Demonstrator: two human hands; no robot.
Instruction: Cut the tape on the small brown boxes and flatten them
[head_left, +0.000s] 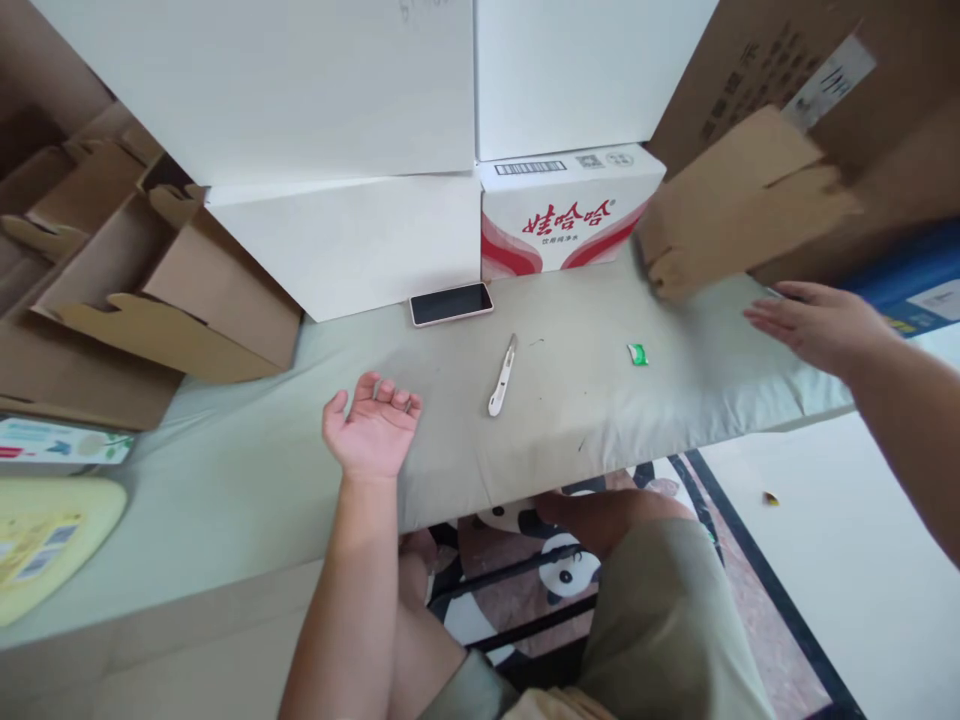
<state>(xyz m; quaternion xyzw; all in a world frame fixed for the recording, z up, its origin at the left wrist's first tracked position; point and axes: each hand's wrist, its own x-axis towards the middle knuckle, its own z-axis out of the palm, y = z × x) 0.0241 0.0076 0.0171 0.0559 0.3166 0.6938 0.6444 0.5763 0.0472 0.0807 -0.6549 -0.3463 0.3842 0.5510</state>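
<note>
My left hand (373, 425) rests palm up over the cloth-covered table (450, 455), its fingers loosely curled and holding nothing. To its right lies a white utility knife (502, 376). On the right side, my right hand (814, 325) reaches forward with fingers stretched out and nothing in them. A brown cardboard box (739, 205) sits tilted just beyond its fingertips, blurred along its edges, with a gap between box and hand. Left of that hand is a small green packet (637, 354). A phone (451, 304) with a dark screen lies behind the knife.
White boxes (345, 240) are stacked at the back beside a red-and-white printed carton (562, 225). Several folded cardboard boxes (217, 290) stand at left, near a pale yellow bottle (56, 540). A large brown carton (892, 130) and a blue box (919, 270) are at right.
</note>
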